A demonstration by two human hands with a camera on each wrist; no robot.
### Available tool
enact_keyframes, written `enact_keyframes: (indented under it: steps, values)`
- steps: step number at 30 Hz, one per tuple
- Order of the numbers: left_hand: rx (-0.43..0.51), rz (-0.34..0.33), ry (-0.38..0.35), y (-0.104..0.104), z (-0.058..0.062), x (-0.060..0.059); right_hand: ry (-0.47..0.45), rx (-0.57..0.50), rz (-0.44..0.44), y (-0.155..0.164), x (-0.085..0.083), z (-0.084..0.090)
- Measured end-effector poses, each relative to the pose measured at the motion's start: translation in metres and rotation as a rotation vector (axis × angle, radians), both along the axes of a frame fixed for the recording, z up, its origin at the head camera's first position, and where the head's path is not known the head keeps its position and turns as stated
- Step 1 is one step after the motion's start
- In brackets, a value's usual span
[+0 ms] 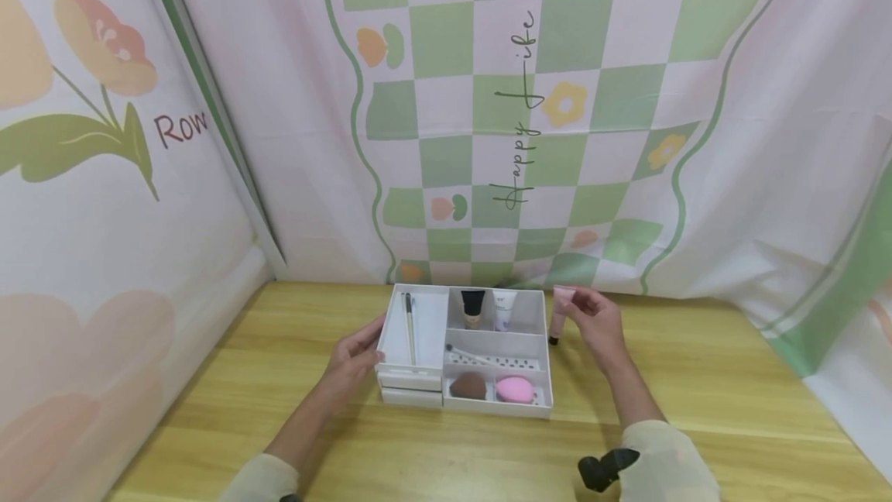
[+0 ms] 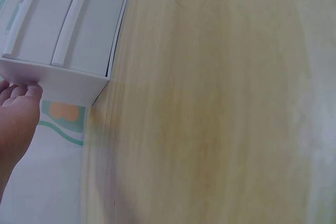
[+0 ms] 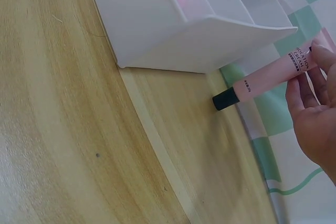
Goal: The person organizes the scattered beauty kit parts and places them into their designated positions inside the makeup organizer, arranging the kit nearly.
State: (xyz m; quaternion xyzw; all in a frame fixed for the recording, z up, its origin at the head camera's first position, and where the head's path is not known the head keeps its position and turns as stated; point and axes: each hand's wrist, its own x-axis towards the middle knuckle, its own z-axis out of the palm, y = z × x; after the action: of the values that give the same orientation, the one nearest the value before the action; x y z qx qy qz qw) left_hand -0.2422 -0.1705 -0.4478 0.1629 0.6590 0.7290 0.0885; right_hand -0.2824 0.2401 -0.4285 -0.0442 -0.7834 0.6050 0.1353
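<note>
A white cosmetics organizer (image 1: 497,410) stands on the table, divided into compartments, with two drawers at its front left. My left hand (image 1: 356,352) touches its left side wall; in the left wrist view the fingertips (image 2: 32,88) lie against that wall. Just right of the organizer, my right hand (image 1: 598,328) pinches a pink cream tube (image 3: 273,76) near its flat end, black cap pointing down. Inside the back compartment are a black-topped tube (image 1: 473,304) and a white tube (image 1: 503,308). A brown makeup sponge (image 1: 468,386) and a pink one (image 1: 516,390) sit in the front compartments.
Slim brushes (image 1: 409,328) lie in the organizer's left tray, and another brush (image 1: 470,355) lies in the middle compartment. Behind the wooden table (image 1: 446,459) hangs a checked curtain (image 1: 502,153); a floral curtain (image 1: 104,254) hangs at the left.
</note>
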Motion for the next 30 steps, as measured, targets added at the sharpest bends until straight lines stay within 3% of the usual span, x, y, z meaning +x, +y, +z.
enact_keyframes:
  steps: [30]
  values:
    - [-0.048,0.007,-0.007,-0.0008,0.0003,-0.0008,0.007,0.03,-0.021,0.0025,-0.0034,-0.0021]
